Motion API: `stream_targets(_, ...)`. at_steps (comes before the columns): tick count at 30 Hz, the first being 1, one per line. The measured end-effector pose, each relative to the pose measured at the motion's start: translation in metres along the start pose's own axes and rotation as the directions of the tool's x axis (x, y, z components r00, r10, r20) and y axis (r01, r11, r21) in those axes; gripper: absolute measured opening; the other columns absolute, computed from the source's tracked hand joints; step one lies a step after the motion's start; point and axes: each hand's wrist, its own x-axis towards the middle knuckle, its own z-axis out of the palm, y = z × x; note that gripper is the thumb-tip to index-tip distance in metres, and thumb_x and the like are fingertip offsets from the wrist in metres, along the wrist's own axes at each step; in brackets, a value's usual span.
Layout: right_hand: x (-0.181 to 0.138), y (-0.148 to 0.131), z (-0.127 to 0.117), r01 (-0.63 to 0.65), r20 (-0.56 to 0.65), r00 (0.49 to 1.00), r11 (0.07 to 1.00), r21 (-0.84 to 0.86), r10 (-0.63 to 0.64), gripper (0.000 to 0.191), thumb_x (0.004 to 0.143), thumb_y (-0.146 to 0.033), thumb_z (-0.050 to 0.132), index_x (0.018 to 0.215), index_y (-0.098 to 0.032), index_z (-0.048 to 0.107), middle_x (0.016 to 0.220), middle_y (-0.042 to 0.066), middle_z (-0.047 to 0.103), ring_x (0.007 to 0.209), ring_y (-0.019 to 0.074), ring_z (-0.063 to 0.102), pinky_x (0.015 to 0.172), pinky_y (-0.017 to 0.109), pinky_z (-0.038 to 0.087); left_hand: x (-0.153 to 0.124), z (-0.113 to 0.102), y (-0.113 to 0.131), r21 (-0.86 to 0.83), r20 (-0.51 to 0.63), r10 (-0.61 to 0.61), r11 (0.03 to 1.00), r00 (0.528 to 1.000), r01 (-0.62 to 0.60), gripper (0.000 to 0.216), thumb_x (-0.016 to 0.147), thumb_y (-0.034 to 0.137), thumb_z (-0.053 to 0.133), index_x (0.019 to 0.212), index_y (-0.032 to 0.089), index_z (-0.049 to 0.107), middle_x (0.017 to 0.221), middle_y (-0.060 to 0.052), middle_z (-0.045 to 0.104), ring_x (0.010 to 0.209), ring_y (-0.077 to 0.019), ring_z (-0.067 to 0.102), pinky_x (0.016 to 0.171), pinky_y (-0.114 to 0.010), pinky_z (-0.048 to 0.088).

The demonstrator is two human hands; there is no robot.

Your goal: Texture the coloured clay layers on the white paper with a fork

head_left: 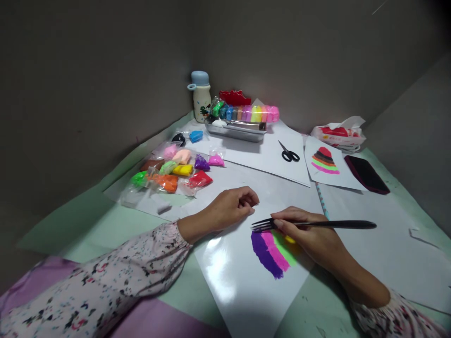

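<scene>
My right hand point(310, 234) is closed round a black fork point(317, 224), its tines pointing left just above bands of purple, pink, green and yellow clay point(273, 251) spread on a white glossy sheet point(243, 286). My left hand point(230, 206) rests on that sheet beside the tines, fingers curled in loosely, with nothing visible in it.
Small bags of coloured clay point(172, 171) lie at the left. At the back stand a bottle point(201, 97), a metal tray point(236, 129) and a row of clay packs point(250, 113). Scissors point(289, 154), a finished striped clay picture point(324, 161), a dark case point(366, 174) and tissues point(338, 135) lie to the right.
</scene>
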Motion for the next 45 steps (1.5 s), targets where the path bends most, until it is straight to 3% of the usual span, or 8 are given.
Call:
stream_targets(20,-0.004,-0.002,0.007,0.102,-0.054,0.993,0.991,-0.087,-0.107,0.016,0.081,-0.029,0.063,0.090,-0.025,0.075,0.088,0.004,0.072,0.080,0.0171,0.068,0.067,0.026,0.054,0.000,0.000,0.000,0.003,0.002,0.007,1.000,1.000,-0.007,0.017,0.078,0.017,0.056,0.094,0.018,0.062,0.084,-0.001,0.064,0.076,-0.0124,0.057,0.070,-0.024,0.045)
stream_targets(37,-0.012,-0.003,0.014,0.279,-0.164,0.930,0.923,-0.265,-0.328,0.014,0.082,-0.021,0.058,0.084,-0.023,0.071,0.082,0.004,0.071,0.075,0.0180,0.068,0.065,0.030,0.055,-0.001,0.000,0.002,0.011,-0.010,-0.008,1.000,1.000,0.008,0.016,0.079,0.017,0.055,0.094,0.018,0.062,0.085,-0.003,0.065,0.076,-0.0129,0.057,0.069,-0.026,0.046)
stream_targets(45,-0.011,-0.004,0.015,0.269,-0.139,0.943,0.937,-0.221,-0.303,0.015,0.082,-0.020,0.058,0.086,-0.023,0.072,0.084,0.003,0.071,0.076,0.0176,0.069,0.064,0.029,0.055,0.000,0.001,0.002,0.004,-0.015,-0.009,1.000,1.000,0.009,0.016,0.078,0.018,0.056,0.093,0.018,0.063,0.083,-0.002,0.065,0.075,-0.0126,0.057,0.068,-0.025,0.046)
